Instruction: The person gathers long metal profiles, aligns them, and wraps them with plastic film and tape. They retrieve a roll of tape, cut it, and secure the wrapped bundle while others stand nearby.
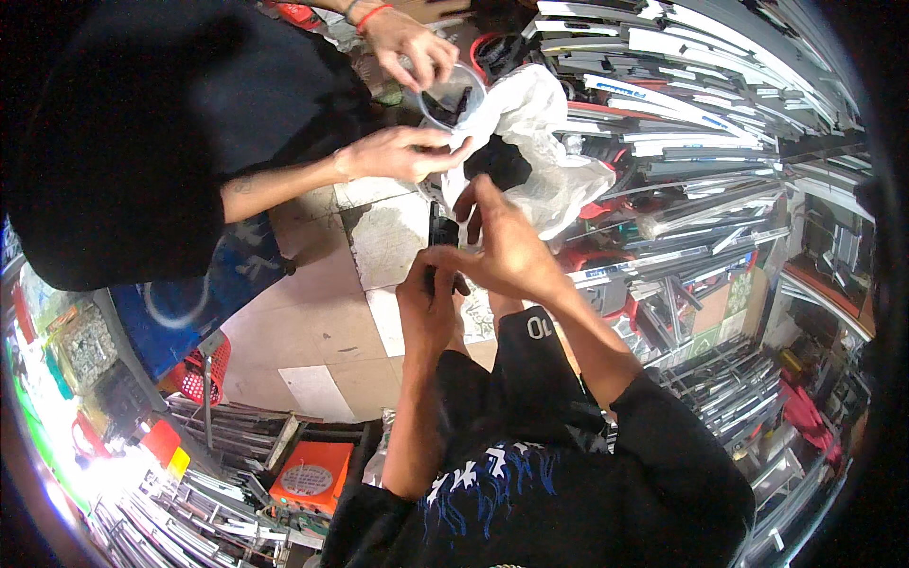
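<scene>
Bag of white plastic (536,99) gaping wide, black parts (497,163) bunched inside, left hand (428,305) curled round a small black piece (431,280) close by, right hand (508,248) bent close against the left, its grip, can't tell from here, clear tub (481,87) right beside the bag.

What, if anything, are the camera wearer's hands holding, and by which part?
The left hand seems to grip a black piece; which part is hidden. Whether the right hand holds it too cannot be told.
</scene>
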`<state>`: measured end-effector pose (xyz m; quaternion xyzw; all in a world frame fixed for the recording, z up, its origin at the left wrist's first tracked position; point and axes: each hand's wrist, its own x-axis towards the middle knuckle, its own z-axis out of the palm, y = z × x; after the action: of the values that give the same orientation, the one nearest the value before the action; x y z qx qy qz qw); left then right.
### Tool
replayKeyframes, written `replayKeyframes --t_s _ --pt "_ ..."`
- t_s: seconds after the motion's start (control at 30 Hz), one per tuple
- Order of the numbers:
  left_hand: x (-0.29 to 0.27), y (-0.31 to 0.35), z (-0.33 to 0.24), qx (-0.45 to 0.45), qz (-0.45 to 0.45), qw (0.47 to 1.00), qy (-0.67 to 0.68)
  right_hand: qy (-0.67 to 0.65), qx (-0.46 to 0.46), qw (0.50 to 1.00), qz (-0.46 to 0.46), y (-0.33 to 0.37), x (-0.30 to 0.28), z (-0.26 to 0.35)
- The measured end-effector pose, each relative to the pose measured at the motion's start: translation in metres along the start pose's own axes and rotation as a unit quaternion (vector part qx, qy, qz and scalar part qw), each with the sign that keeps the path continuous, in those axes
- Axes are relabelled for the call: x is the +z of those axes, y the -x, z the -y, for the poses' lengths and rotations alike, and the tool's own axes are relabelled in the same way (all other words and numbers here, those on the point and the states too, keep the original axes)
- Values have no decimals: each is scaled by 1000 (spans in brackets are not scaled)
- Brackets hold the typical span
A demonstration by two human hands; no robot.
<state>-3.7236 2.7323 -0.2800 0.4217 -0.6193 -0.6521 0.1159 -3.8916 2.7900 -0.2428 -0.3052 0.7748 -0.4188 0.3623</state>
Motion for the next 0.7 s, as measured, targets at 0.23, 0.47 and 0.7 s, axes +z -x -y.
replayKeyframes --t_s 0.23,0.47,0.7 --pt "1 -2 -18 -5 35 999 -9 -111 85 990 2 12 8 -28" --pt "10 -24 3 -87 258 961 -52 -163 18 984 -68 19 6 -65" --pt "-5 -57 27 -64 73 987 -128 -58 -48 915 -398 -22 -29 -107"
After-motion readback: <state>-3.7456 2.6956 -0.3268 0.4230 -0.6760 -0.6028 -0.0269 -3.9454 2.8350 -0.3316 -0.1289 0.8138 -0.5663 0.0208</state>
